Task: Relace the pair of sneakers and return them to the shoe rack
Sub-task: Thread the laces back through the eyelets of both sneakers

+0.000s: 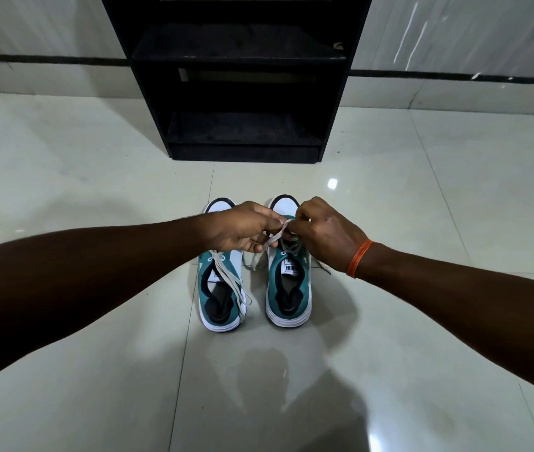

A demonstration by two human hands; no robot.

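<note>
Two teal-and-white sneakers stand side by side on the floor, toes pointing away from me. The left sneaker (221,288) has a loose white lace trailing over its opening. Over the right sneaker (288,288) both hands meet. My left hand (243,228) pinches a stretch of the right sneaker's lace (274,239), and my right hand (321,234), with an orange thread band at the wrist, grips the same lace at its upper end. The hands hide the front eyelets of both sneakers.
A black shoe rack (243,93) with open shelves stands against the wall straight ahead, just beyond the sneakers. Glossy pale floor tiles (96,190) spread on all sides. A dark skirting line runs along the wall.
</note>
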